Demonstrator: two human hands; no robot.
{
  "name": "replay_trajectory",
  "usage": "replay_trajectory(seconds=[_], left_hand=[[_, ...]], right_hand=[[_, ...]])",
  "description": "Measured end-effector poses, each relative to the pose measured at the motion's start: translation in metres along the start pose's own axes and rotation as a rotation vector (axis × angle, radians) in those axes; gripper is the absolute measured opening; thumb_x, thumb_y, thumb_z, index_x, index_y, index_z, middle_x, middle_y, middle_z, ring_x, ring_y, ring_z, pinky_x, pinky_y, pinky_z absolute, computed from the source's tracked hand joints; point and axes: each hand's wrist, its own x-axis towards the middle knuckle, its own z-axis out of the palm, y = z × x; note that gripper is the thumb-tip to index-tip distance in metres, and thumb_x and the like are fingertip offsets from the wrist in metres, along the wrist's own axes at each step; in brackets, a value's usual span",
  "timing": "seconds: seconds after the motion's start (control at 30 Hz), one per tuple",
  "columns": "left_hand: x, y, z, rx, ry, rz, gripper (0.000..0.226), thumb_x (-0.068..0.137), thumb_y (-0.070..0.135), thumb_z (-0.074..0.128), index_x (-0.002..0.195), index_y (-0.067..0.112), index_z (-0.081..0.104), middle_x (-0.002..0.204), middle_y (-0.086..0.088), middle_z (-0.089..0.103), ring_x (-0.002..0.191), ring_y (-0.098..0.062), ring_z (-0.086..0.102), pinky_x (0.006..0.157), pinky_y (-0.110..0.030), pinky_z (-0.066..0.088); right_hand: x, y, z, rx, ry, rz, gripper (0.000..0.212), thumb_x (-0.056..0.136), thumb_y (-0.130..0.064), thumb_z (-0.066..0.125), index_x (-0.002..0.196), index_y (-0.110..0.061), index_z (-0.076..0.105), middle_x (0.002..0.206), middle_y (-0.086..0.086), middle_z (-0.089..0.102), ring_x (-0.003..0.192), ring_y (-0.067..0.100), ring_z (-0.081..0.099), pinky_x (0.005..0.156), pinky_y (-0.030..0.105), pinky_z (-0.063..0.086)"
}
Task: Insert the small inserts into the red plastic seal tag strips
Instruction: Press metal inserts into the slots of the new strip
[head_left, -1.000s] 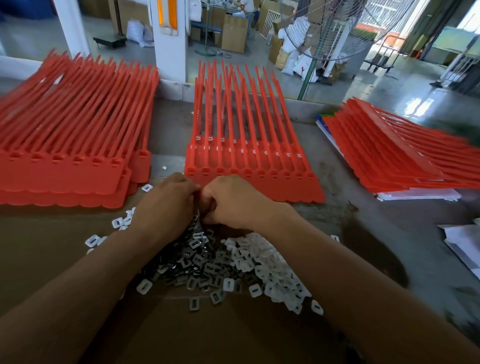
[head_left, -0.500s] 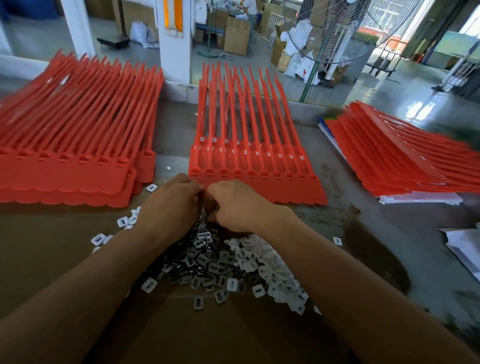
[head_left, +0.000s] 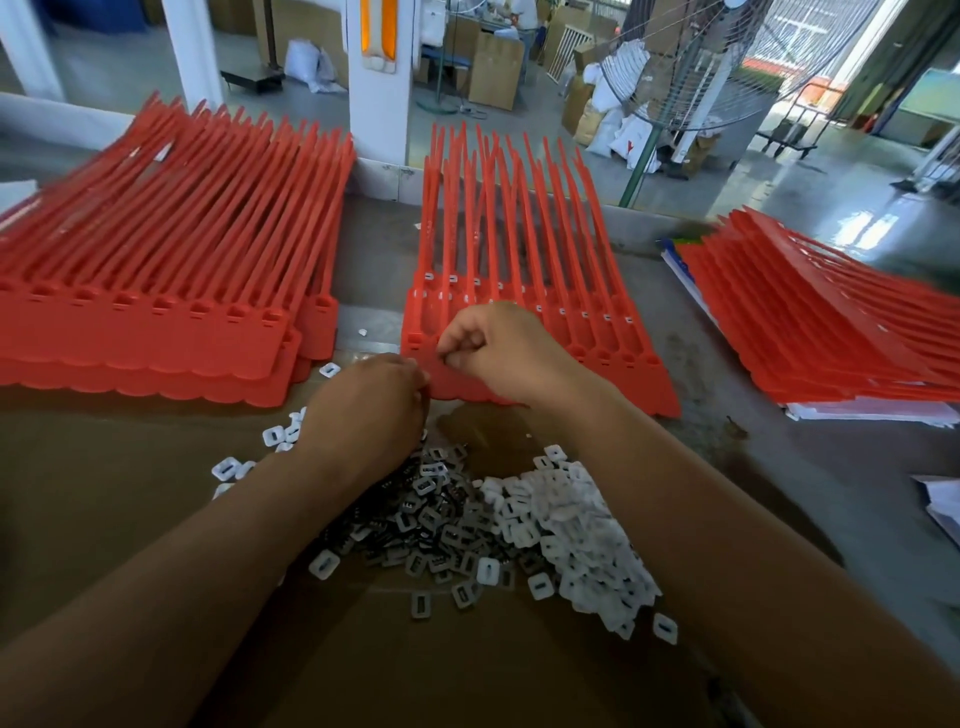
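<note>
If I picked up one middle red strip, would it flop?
Probably bendy: the red strips have long thin tails that already curve and splay. Likely light too, being thin plastic. The wide tag end looks stiffer.

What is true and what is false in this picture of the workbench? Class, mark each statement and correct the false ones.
1. Three groups of red strips lie on the bench. True: a left stack, a middle sheet and a right stack.
2. The right hand is over the left stack. False: it is over the near end of the middle sheet.
3. The loose inserts lie nearer the person than the strips. True.
4. Every loose insert is white. False: white inserts lie beside darker grey inserts.
</note>
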Motion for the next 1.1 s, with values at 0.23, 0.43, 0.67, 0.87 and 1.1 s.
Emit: replay_trajectory(seconds=[0.23, 0.43, 0.67, 0.87, 1.1], left_hand=[[-0.001, 0.002, 0.001, -0.004, -0.006, -0.028, 0.030, 0.089, 0.018, 0.042, 0.107, 0.014, 0.065, 0.119, -0.004, 0.060, 0.106, -0.021, 0.056, 0.085, -0.031, 0.045], [-0.002, 0.001, 0.002, 0.002, -0.027, -0.031, 0.031, 0.088, 0.017, 0.043, 0.110, 0.018, 0.064, 0.122, 0.000, 0.058, 0.108, -0.020, 0.055, 0.084, -0.031, 0.045], [-0.003, -0.002, 0.006, 0.029, -0.045, -0.030, 0.031, 0.087, 0.016, 0.042, 0.110, 0.017, 0.063, 0.120, 0.000, 0.058, 0.107, -0.021, 0.055, 0.084, -0.036, 0.046], [-0.003, -0.002, 0.007, -0.003, -0.045, -0.036, 0.031, 0.086, 0.014, 0.042, 0.109, 0.015, 0.064, 0.120, -0.002, 0.059, 0.107, -0.022, 0.056, 0.085, -0.039, 0.047], [-0.004, -0.001, 0.008, -0.028, -0.028, -0.027, 0.031, 0.086, 0.012, 0.043, 0.107, 0.014, 0.065, 0.118, -0.003, 0.060, 0.104, -0.023, 0.057, 0.084, -0.039, 0.047]], right_hand=[[0.031, 0.004, 0.008, 0.099, 0.134, 0.056, 0.014, 0.082, 0.000, 0.062, 0.090, -0.007, 0.071, 0.078, -0.002, 0.066, 0.076, 0.007, 0.056, 0.072, 0.018, 0.043], [0.043, 0.002, 0.027, 0.069, 0.133, 0.061, 0.018, 0.084, 0.000, 0.058, 0.092, -0.007, 0.073, 0.098, 0.011, 0.070, 0.088, 0.016, 0.062, 0.082, 0.024, 0.046], [0.047, 0.002, 0.032, 0.048, 0.109, 0.127, 0.018, 0.084, -0.004, 0.058, 0.089, -0.013, 0.073, 0.098, 0.007, 0.070, 0.092, 0.018, 0.063, 0.083, 0.027, 0.049], [0.048, 0.002, 0.033, 0.019, 0.113, 0.134, 0.022, 0.085, -0.004, 0.055, 0.091, -0.013, 0.074, 0.105, 0.008, 0.069, 0.098, 0.021, 0.062, 0.089, 0.030, 0.047], [0.050, 0.003, 0.035, -0.001, 0.112, 0.144, 0.024, 0.084, -0.004, 0.055, 0.091, -0.016, 0.074, 0.106, 0.006, 0.069, 0.101, 0.019, 0.061, 0.091, 0.029, 0.047]])
